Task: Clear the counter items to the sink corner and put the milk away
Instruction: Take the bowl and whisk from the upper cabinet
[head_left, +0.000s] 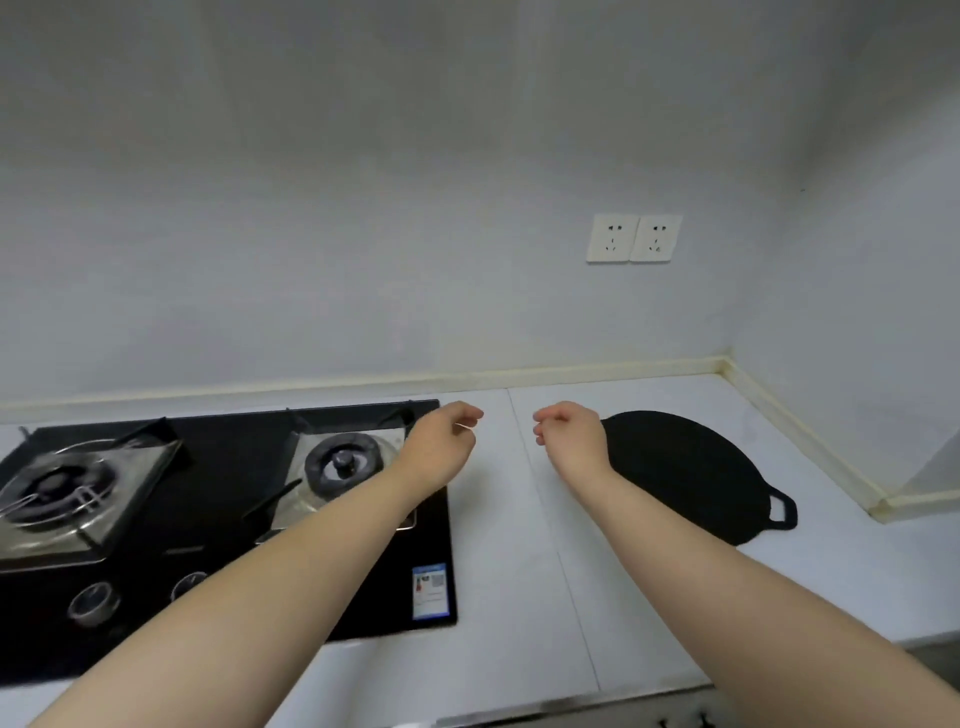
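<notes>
- Both arms reach out over the counter (519, 545). The left hand (441, 441) and right hand (569, 436) hang side by side with a gap between them, fingers loosely curled, holding nothing.
- The black flat pan (691, 467) lies on the counter just right of the right hand, well apart from the gas hob (234, 462).
- Milk and sink — neither is in view.
- The pan looks stiff, low and probably weighty — best gripped by its loop handle (779, 512), with the other hand under the rim.
</notes>
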